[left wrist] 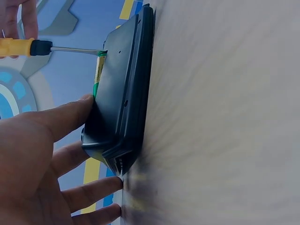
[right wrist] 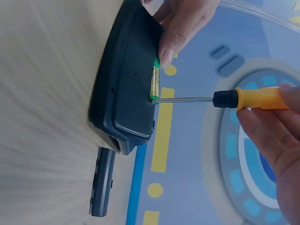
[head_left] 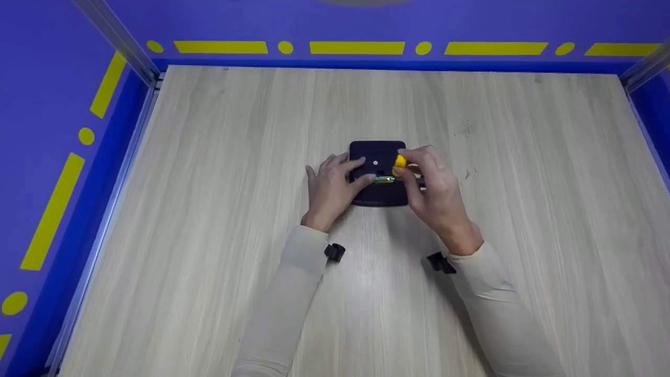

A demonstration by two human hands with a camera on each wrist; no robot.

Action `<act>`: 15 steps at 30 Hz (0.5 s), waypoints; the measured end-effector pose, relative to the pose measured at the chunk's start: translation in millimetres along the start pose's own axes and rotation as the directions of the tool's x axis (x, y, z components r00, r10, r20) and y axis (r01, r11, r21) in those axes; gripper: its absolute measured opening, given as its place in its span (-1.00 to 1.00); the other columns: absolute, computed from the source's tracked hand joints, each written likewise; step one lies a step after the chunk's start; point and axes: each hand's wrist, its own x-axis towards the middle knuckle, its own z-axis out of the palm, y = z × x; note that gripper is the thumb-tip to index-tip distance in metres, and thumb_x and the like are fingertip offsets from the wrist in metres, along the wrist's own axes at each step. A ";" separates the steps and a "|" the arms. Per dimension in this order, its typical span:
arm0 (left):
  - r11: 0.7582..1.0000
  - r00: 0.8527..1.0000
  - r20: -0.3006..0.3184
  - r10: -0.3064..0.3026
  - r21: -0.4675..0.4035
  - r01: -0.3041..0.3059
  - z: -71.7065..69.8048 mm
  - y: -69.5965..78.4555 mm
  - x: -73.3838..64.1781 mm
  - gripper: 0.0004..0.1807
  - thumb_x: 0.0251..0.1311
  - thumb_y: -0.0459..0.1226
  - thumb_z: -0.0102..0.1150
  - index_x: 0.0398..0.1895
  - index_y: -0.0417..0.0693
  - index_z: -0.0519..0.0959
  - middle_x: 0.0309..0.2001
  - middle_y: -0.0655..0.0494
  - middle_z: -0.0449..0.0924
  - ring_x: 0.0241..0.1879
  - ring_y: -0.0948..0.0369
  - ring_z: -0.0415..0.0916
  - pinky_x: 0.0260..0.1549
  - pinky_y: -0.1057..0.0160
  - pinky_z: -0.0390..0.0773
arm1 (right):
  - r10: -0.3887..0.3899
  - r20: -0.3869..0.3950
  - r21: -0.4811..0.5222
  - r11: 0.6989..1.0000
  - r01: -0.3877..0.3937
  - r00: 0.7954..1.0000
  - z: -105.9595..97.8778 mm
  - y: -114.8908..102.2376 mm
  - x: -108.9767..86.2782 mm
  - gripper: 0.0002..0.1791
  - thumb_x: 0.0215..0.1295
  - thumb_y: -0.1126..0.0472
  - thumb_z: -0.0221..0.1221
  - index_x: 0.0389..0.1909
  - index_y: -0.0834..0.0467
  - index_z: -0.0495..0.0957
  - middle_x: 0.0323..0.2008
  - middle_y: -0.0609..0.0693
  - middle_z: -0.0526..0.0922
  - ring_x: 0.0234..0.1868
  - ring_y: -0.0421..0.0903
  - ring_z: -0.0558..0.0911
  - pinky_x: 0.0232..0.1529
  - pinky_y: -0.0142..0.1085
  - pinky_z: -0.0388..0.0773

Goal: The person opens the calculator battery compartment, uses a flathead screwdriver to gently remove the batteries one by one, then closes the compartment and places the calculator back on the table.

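A black plastic device (head_left: 379, 199) lies on the table with a slim green-and-gold battery (right wrist: 155, 79) set in its upper face. My left hand (head_left: 332, 186) steadies the device from the left; its thumb presses by one end of the battery, and other fingers rest along the casing's side. The right hand (head_left: 434, 186) pinches the yellow handle of a screwdriver (right wrist: 225, 99), held upright over the device. Its metal tip touches the battery's other end, as the left wrist view shows too. What lies under the battery is hidden.
A narrow black plastic piece (right wrist: 102, 183), like a battery cover, lies on the table beside the device, mostly behind the right hand in the head view. Blue panels (head_left: 361, 23) with yellow marks border the wood-grain table (head_left: 235, 131) at the back and sides.
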 end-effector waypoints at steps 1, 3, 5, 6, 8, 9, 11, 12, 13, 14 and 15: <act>1.000 1.000 0.000 -0.001 -0.001 0.001 0.0 0.3 -0.1 -0.37 0.41 0.22 0.26 0.44 0.21 0.60 0.54 0.00 0.39 0.59 -0.07 0.17 0.48 -0.50 -0.22 | -0.003 -0.001 -0.001 1.000 0.003 1.000 -0.1 0.0 -0.2 -0.64 0.34 0.57 0.31 0.12 0.38 0.54 -0.16 0.19 0.62 -0.15 0.08 0.75 0.04 -0.43 0.66; 1.000 1.000 -0.003 -0.002 -0.002 0.002 0.1 0.6 -0.1 -0.37 0.40 0.21 0.26 0.44 0.22 0.60 0.53 0.00 0.39 0.58 -0.07 0.18 0.49 -0.49 -0.22 | -0.005 -0.003 -0.002 1.000 0.005 1.000 -0.3 0.1 -0.4 -0.63 0.33 0.58 0.32 0.12 0.37 0.54 -0.16 0.18 0.62 -0.15 0.08 0.75 0.05 -0.44 0.66; 1.000 1.000 -0.003 -0.006 -0.001 0.006 0.4 0.7 -0.2 -0.38 0.40 0.21 0.27 0.44 0.22 0.60 0.54 0.00 0.39 0.58 -0.07 0.18 0.49 -0.49 -0.22 | -0.005 0.000 -0.007 1.000 0.005 1.000 -0.4 1.0 -1.0 -0.63 0.33 0.58 0.31 0.12 0.37 0.54 -0.15 0.18 0.62 -0.14 0.07 0.74 0.05 -0.44 0.65; 1.000 1.000 -0.002 -0.007 0.002 0.007 0.7 0.8 -0.2 -0.38 0.40 0.21 0.27 0.44 0.23 0.60 0.54 0.01 0.39 0.58 -0.06 0.18 0.49 -0.49 -0.22 | -0.006 0.004 -0.011 1.000 0.006 1.000 -0.5 1.3 -1.3 -0.63 0.33 0.58 0.31 0.12 0.38 0.54 -0.14 0.19 0.62 -0.13 0.07 0.74 0.05 -0.44 0.65; 1.000 1.000 -0.001 -0.008 0.002 0.008 0.6 0.8 0.0 -0.37 0.40 0.22 0.27 0.44 0.23 0.60 0.54 0.01 0.39 0.58 -0.06 0.18 0.49 -0.49 -0.22 | -0.007 0.009 -0.015 1.000 0.007 1.000 -1.0 1.8 -1.2 -0.64 0.34 0.58 0.31 0.12 0.38 0.54 -0.14 0.19 0.62 -0.12 0.07 0.74 0.05 -0.42 0.66; 1.000 1.000 0.000 -0.008 0.001 0.008 0.8 0.6 0.1 -0.37 0.40 0.22 0.27 0.44 0.23 0.60 0.54 0.00 0.39 0.59 -0.06 0.17 0.49 -0.49 -0.22 | -0.008 0.011 -0.019 1.000 0.008 1.000 -1.2 2.0 -1.1 -0.64 0.34 0.58 0.31 0.11 0.38 0.54 -0.14 0.18 0.62 -0.12 0.07 0.74 0.05 -0.43 0.66; 1.000 1.000 0.002 -0.010 0.000 0.010 0.6 0.7 0.1 -0.37 0.40 0.22 0.27 0.44 0.23 0.59 0.54 0.00 0.38 0.59 -0.06 0.17 0.49 -0.48 -0.23 | -0.008 0.013 -0.019 1.000 0.009 1.000 -1.3 2.3 -0.9 -0.64 0.34 0.58 0.31 0.12 0.38 0.54 -0.14 0.18 0.62 -0.12 0.06 0.73 0.05 -0.42 0.66; 1.000 1.000 0.002 -0.009 0.000 0.009 0.5 0.7 0.1 -0.37 0.40 0.22 0.27 0.44 0.23 0.60 0.54 0.00 0.38 0.59 -0.06 0.17 0.49 -0.48 -0.23 | -0.008 0.013 -0.020 1.000 0.009 1.000 -1.3 2.4 -0.7 -0.64 0.34 0.58 0.31 0.12 0.38 0.54 -0.14 0.18 0.62 -0.12 0.06 0.73 0.05 -0.43 0.65; 1.000 1.000 0.000 -0.007 0.000 0.007 0.5 0.7 0.0 -0.37 0.40 0.22 0.27 0.44 0.23 0.60 0.54 0.00 0.39 0.59 -0.07 0.17 0.49 -0.49 -0.22 | -0.008 0.011 -0.019 1.000 0.008 1.000 -1.2 2.7 -0.6 -0.64 0.34 0.58 0.31 0.11 0.37 0.54 -0.14 0.18 0.62 -0.12 0.07 0.73 0.05 -0.44 0.65; 1.000 1.000 -0.002 -0.004 -0.002 0.004 0.4 0.8 -0.3 -0.37 0.39 0.22 0.27 0.43 0.22 0.60 0.53 -0.01 0.39 0.59 -0.07 0.17 0.49 -0.49 -0.22 | -0.008 0.008 -0.019 1.000 0.008 1.000 -1.2 3.0 -0.5 -0.64 0.33 0.58 0.31 0.11 0.36 0.54 -0.14 0.18 0.62 -0.13 0.07 0.73 0.06 -0.44 0.65; 1.000 1.000 -0.006 -0.002 -0.002 0.002 0.4 0.7 -0.4 -0.37 0.39 0.22 0.27 0.43 0.22 0.60 0.53 -0.01 0.40 0.58 -0.08 0.18 0.49 -0.49 -0.22 | -0.010 0.007 -0.020 1.000 0.010 1.000 -1.1 3.1 -0.3 -0.64 0.33 0.58 0.31 0.11 0.36 0.54 -0.14 0.18 0.62 -0.13 0.07 0.73 0.06 -0.45 0.64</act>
